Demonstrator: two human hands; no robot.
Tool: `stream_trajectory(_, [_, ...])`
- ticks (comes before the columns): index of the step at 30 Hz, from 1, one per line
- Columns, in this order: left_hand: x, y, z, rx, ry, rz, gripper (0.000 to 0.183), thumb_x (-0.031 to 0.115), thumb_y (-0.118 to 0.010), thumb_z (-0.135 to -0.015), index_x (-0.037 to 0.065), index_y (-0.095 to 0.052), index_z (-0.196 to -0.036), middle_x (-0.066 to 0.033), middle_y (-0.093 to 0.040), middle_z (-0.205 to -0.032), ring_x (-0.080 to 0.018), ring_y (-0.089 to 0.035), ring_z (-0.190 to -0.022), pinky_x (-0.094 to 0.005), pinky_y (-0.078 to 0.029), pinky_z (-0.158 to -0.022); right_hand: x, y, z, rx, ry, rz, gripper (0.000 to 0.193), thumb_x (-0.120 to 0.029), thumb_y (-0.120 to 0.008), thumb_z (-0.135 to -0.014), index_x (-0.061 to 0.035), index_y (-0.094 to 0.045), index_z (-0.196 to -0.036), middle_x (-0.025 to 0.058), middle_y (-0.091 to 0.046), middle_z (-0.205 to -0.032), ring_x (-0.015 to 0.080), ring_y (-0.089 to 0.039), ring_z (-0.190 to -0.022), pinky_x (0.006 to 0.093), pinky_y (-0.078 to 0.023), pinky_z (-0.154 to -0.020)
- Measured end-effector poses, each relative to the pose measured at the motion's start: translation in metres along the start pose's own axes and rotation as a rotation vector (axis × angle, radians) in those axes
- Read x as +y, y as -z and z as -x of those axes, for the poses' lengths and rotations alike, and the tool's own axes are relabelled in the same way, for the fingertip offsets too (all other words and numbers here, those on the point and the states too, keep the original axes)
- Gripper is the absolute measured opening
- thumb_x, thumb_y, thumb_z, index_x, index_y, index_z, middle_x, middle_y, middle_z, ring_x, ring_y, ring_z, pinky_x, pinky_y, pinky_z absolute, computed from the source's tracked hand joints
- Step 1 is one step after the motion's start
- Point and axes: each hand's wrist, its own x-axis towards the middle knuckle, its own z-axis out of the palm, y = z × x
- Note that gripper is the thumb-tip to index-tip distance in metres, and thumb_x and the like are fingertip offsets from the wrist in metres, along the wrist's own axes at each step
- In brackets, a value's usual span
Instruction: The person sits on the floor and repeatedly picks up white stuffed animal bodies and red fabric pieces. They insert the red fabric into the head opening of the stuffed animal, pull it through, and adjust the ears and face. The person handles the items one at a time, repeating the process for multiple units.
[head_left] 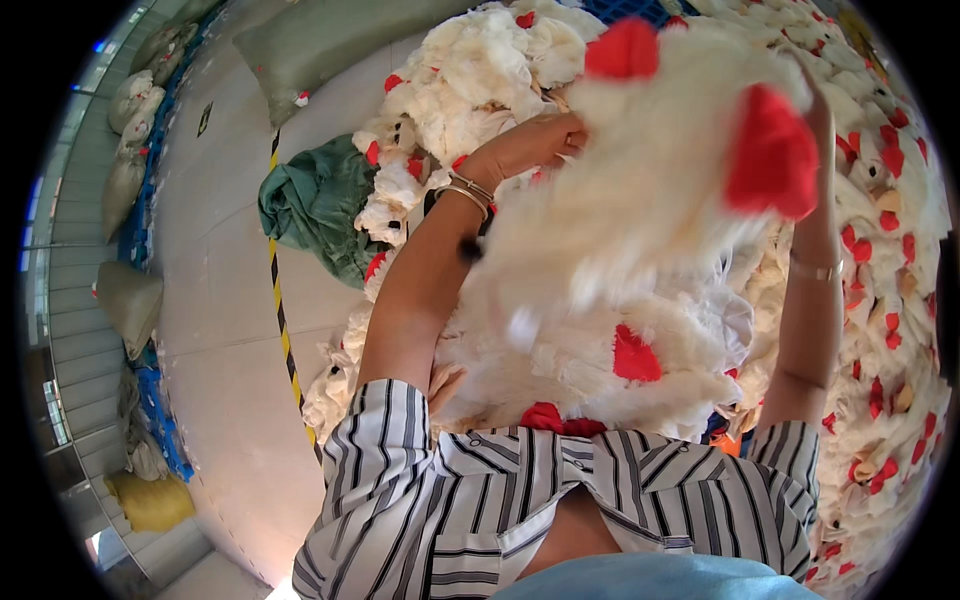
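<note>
A fluffy white plush skin with red patches (pixel 640 170) hangs raised in front of me, smeared by motion. My left hand (pixel 535 143) is closed at its left edge, the fingers curled against the fur. At its right side, my right hand (pixel 818 110) is raised and mostly behind the skin, its fingers hidden. Below lies more white plush (pixel 590 370) with red pieces, in front of my striped shirt. Behind my left hand is a heap of similar white plush skins (pixel 480 70).
A large pile of white plush pieces with red parts (pixel 880 300) covers the right side. To the left lie a dark green cloth sack (pixel 322 205) and yellow-black floor tape (pixel 278 300). A big grey-green sack (pixel 330 50) lies at the back. Several sacks line the far left.
</note>
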Motion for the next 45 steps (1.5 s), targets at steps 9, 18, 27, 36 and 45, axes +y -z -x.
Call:
stream_trajectory(9, [-0.002,0.007,0.005,0.2,-0.245,0.141,0.043,0.017,-0.064,-0.087,0.008,-0.055,-0.128,-0.0033,-0.06,-0.124,-0.0127,-0.059,-0.106,-0.0261,-0.048,-0.09,0.09,-0.064,-0.096,0.526,0.216,-0.473,0.014,-0.002,-0.064,-0.083,-0.0027,-0.064,-0.096,0.0006,-0.065,-0.09,0.0115,-0.06,-0.082,0.0292,-0.05,-0.07])
stream_trajectory(18, [0.051,0.033,0.025,0.672,-0.129,0.787,0.043,0.031,-0.065,-0.088,-0.002,-0.06,-0.116,-0.0114,-0.066,-0.11,-0.0213,-0.066,-0.097,-0.0342,-0.054,-0.084,0.232,-0.067,-0.072,0.092,-0.304,0.335,0.038,-0.007,-0.06,-0.079,-0.0013,-0.061,-0.116,0.0174,-0.068,-0.108,0.0252,-0.065,-0.101,0.0306,-0.049,-0.086])
stream_trajectory(27, [0.054,0.022,0.015,0.534,-0.16,0.854,0.042,0.023,-0.06,-0.091,0.0,-0.052,-0.125,-0.0101,-0.064,-0.112,-0.0199,-0.065,-0.096,-0.0343,-0.056,-0.081,0.115,-0.128,-0.04,-0.485,-0.131,-0.226,0.044,-0.016,-0.068,-0.082,-0.003,-0.057,-0.123,0.0025,-0.063,-0.092,0.009,-0.058,-0.083,0.0272,-0.049,-0.075])
stream_trajectory(36, [0.058,0.035,0.023,0.85,-0.248,0.569,0.02,0.011,-0.062,-0.089,0.002,-0.065,-0.107,-0.0006,-0.062,-0.078,-0.0092,-0.055,-0.067,-0.0251,-0.046,-0.062,0.14,-0.094,-0.053,0.154,-0.27,-0.548,0.028,-0.026,-0.061,-0.094,-0.0016,-0.065,-0.107,-0.0001,-0.063,-0.089,0.0075,-0.058,-0.076,0.0234,-0.047,-0.065])
stream_trajectory(45, [0.04,0.052,0.031,0.854,-0.215,0.554,0.005,0.014,-0.065,-0.091,0.01,-0.063,-0.088,0.0021,-0.059,-0.075,-0.0082,-0.05,-0.066,-0.0245,-0.039,-0.059,0.166,-0.073,-0.056,0.371,-0.36,-0.749,0.027,-0.024,-0.066,-0.092,-0.0016,-0.062,-0.108,0.0061,-0.066,-0.099,0.0155,-0.066,-0.089,0.0298,-0.054,-0.073])
